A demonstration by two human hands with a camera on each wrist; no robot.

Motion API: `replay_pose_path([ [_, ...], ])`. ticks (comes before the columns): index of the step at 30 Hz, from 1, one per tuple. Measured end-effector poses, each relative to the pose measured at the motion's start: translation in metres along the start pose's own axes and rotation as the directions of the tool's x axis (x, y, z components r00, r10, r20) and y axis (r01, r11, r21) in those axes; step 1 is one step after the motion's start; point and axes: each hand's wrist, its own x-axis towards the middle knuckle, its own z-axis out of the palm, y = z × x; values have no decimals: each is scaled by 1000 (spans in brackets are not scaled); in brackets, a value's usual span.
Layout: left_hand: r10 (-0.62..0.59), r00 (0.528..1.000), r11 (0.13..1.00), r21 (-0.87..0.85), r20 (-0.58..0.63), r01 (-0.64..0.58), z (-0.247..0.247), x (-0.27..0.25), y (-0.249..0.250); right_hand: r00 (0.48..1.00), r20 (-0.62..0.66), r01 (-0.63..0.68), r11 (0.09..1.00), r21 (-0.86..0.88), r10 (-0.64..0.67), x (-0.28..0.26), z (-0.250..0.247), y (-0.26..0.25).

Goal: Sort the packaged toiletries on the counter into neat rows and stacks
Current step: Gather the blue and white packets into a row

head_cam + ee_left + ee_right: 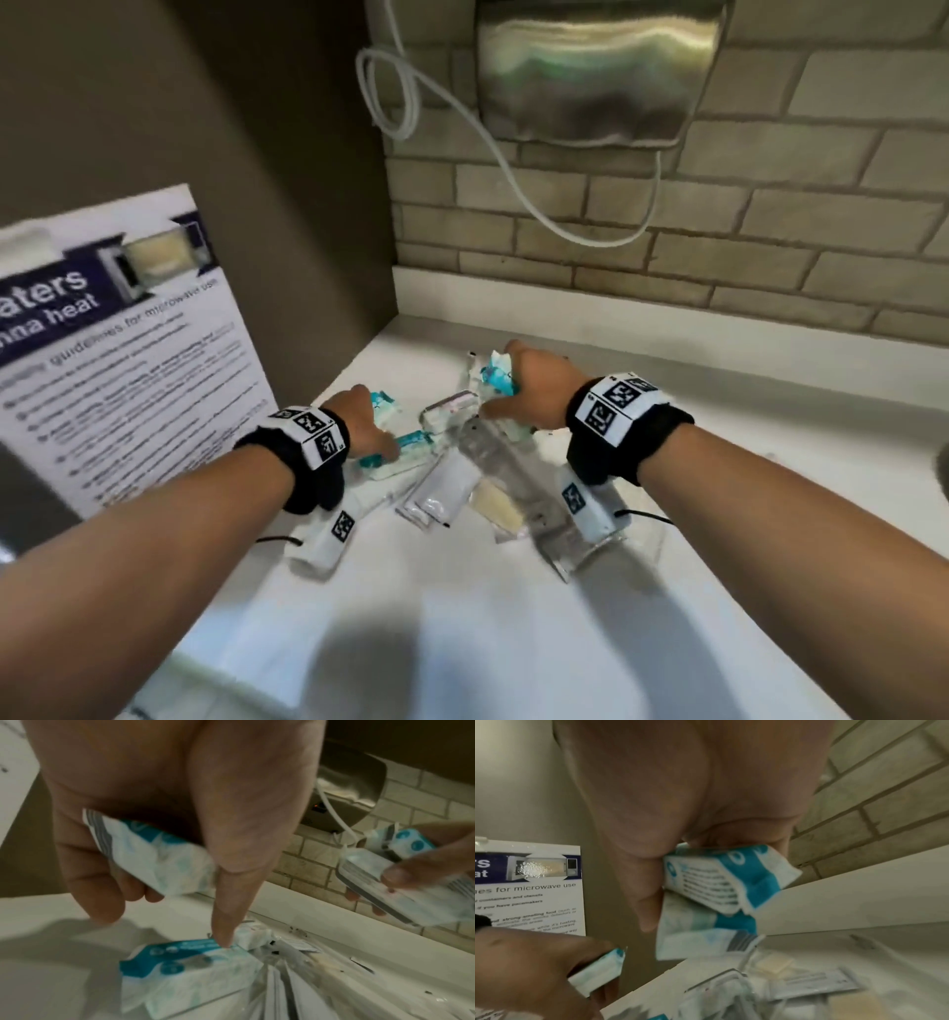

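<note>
A loose pile of packaged toiletries (452, 478) lies on the white counter (462, 642). My left hand (367, 424) grips a white-and-teal packet (154, 858) in its curled fingers. Its thumb (226, 923) points down onto another teal packet (185, 969) lying on the pile. My right hand (518, 385) hovers over the far side of the pile. It holds two white-and-teal packets stacked together, an upper one (731, 878) and a lower one (700, 933). Clear and white sachets (436, 496) and a pale yellow one (495, 506) lie between my wrists.
A laminated microwave notice (128, 349) leans against the brown side wall on the left. A steel dispenser (595, 72) and a looping white cable (462, 118) hang on the brick wall behind. Bare counter stretches toward me and to the right.
</note>
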Motion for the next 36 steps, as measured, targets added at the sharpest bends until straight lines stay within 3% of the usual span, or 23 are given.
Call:
replay_pose_path([
  [5,67,989,995,60,130,-75,7,13,1,999,30,25,998,63,-27,34,5,-26],
  [8,124,981,983,116,147,-142,10,24,2,999,43,-2,999,35,1,46,7,-29],
  [12,107,992,991,73,66,-112,1,43,-7,996,67,-58,998,21,56,60,15,-27],
  [16,-23,998,998,58,-60,27,-5,61,-21,991,75,-110,994,22,109,72,25,-28],
  [18,-65,997,998,8,-33,66,-3,67,-25,989,89,-124,992,22,121,77,28,-31],
  [23,-67,990,909,-401,121,110,2,69,-23,986,115,-120,993,-19,121,87,32,-38],
  [28,-125,991,770,-625,50,128,0,68,-39,988,119,-101,995,-14,102,92,35,-40],
  [31,-182,983,739,-661,-10,130,3,57,-52,985,136,-105,994,-21,107,90,36,-42],
  [33,-184,982,739,-653,47,169,9,50,-56,984,140,-113,994,-12,113,87,35,-44],
  [36,-136,988,823,-547,73,154,17,46,-56,985,127,-116,993,16,113,82,33,-45],
])
